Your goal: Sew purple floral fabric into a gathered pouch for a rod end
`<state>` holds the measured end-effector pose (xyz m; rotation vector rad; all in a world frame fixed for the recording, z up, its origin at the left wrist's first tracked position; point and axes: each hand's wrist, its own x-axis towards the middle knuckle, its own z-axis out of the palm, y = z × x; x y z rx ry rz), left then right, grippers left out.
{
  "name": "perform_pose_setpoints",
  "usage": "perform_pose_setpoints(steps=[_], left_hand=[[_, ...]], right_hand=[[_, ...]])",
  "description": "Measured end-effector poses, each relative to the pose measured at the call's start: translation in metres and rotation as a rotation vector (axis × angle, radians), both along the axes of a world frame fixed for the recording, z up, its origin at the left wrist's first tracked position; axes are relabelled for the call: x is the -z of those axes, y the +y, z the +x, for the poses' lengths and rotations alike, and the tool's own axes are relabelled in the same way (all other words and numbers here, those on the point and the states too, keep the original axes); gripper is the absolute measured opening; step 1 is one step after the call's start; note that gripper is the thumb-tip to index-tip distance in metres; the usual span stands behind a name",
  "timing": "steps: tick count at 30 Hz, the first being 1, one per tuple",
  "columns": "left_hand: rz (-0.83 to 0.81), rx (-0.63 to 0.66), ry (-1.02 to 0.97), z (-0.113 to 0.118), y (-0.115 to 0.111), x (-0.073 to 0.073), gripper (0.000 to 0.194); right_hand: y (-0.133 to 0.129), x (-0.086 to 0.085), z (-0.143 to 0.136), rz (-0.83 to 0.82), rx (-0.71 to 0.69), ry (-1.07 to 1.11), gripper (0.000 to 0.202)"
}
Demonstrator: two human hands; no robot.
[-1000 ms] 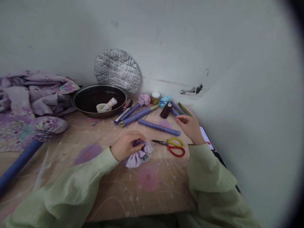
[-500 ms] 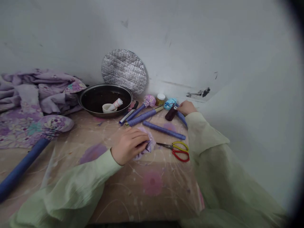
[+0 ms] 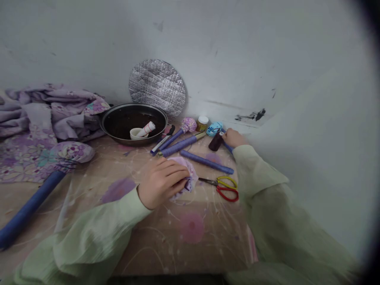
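Observation:
My left hand [image 3: 164,180] is closed on a gathered piece of purple floral cloth [image 3: 191,180] at the middle of the table. At the far right, the fingers of my right hand [image 3: 234,138] pinch the white top of a dark thread spool [image 3: 216,141], which leans on the table. Scissors [image 3: 221,184] with one yellow and one red handle lie right of the cloth, their tips close to it. Behind them lies a blue-wrapped stick [image 3: 208,162]. A blue cloth-covered ball [image 3: 214,128] sits just behind the spool.
A black pan [image 3: 118,140] holds a white cup [image 3: 135,133] with a white roll. Behind it a silver round mat [image 3: 157,85] leans on the wall. Further things are a jar [image 3: 202,124], wrapped sticks, a marker [image 3: 160,145], heaped cloth [image 3: 38,130] and a large padded stick [image 3: 32,208].
The whole view has shifted slightly. Both hands keep nearly the same places, my left still on the cloth and my right still at the spool.

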<state>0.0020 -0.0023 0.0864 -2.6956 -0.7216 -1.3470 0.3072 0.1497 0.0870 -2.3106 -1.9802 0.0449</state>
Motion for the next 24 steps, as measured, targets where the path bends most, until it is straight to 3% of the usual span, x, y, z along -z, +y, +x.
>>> perform_pose_setpoints(steps=[10,15,16,18,20,24], left_hand=[[-0.047,0.024,-0.02,0.001,0.0,-0.002,0.01],[-0.075,0.026,-0.042,-0.002,0.003,-0.004,0.009],[-0.086,0.031,-0.052,-0.003,0.003,-0.004,0.009],[-0.136,0.046,-0.079,-0.003,0.003,-0.006,0.008],[-0.23,0.083,-0.111,-0.004,0.003,-0.009,0.006],[-0.401,0.176,-0.121,-0.006,-0.002,-0.015,0.003]], right_hand=[[-0.012,-0.015,0.007,0.342,0.023,0.437,0.007],[-0.049,-0.021,-0.014,0.451,-0.056,0.815,0.018],[-0.062,-0.022,-0.022,0.45,-0.074,0.925,0.017],[-0.091,-0.024,-0.044,0.353,-0.074,1.552,0.015],[-0.121,-0.024,-0.07,0.178,-0.037,1.93,0.016],[-0.164,-0.02,-0.119,0.042,-0.054,2.139,0.011]])
